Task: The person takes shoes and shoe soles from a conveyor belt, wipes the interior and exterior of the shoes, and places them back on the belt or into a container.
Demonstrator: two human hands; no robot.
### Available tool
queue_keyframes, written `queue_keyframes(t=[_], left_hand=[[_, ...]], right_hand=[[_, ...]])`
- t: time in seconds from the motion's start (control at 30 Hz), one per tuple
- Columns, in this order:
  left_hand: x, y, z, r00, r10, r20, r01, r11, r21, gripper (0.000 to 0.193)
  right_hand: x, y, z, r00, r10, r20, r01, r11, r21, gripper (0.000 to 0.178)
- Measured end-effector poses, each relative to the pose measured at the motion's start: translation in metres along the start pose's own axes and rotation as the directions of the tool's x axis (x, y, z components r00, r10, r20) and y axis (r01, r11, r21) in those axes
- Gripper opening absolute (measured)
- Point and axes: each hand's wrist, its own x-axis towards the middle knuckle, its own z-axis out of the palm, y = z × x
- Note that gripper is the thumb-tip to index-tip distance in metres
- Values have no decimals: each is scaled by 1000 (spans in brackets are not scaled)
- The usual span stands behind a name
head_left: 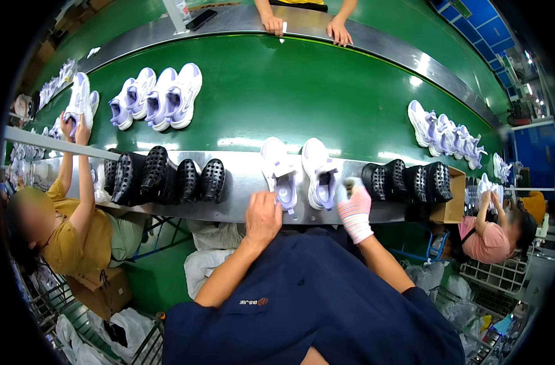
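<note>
Green conveyor belting point(289, 91) curves away toward twelve o'clock beyond the steel ledge point(241, 182) where a pair of white-and-lilac sneakers point(299, 173) sits toe-out in front of me. My bare left hand point(262, 216) rests loosely curled at the heel of the left shoe, and my gloved right hand point(355, 210) sits at three o'clock of the right one, fingers seemingly half-closed, though the fisheye blurs them. With black soles point(405, 181) crowding that side, a careless nudge from my glove could tip them or push a sneaker off the ledge edge.
</note>
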Motion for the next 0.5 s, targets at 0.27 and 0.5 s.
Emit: queue_keyframes(t=[0.27, 0.5], left_hand=[[19, 36, 29, 862, -38, 506, 4, 998, 68, 58], [34, 12, 40, 911, 34, 410, -179, 930, 322, 32]], right_hand=[[14, 16, 91, 981, 21, 194, -19, 1000, -12, 34], [2, 15, 44, 941, 16, 339, -110, 959, 261, 37]])
